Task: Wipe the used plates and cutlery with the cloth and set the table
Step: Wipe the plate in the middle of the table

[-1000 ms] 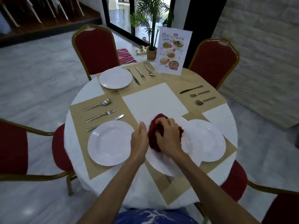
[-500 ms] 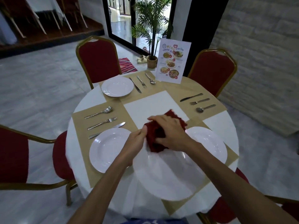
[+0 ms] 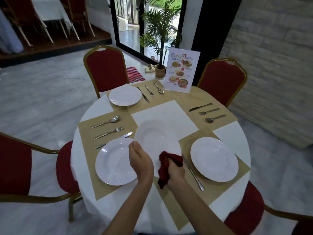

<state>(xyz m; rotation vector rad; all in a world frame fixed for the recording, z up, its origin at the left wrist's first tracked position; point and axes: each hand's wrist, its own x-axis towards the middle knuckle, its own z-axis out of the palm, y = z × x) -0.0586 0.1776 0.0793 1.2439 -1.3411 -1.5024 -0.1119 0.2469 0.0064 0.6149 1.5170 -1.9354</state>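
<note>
Curling tight round the red cloth (image 3: pixel 165 167), right hand (image 3: pixel 176 171) fingers bunch it at the near rim of the white plate (image 3: pixel 155 136). Left hand (image 3: pixel 140 161) fingers clamp that plate's left edge. Plate tilted above the table (image 3: pixel 233 133), between the left-side plate (image 3: pixel 113 161) and the right-side plate (image 3: pixel 214 158).

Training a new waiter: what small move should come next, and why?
Probably carry the lifted plate, gripped by the left hand, to the far-right placemat: knife, fork and spoon lie there with no plate. The right hand grips the cloth at its near rim.
</note>
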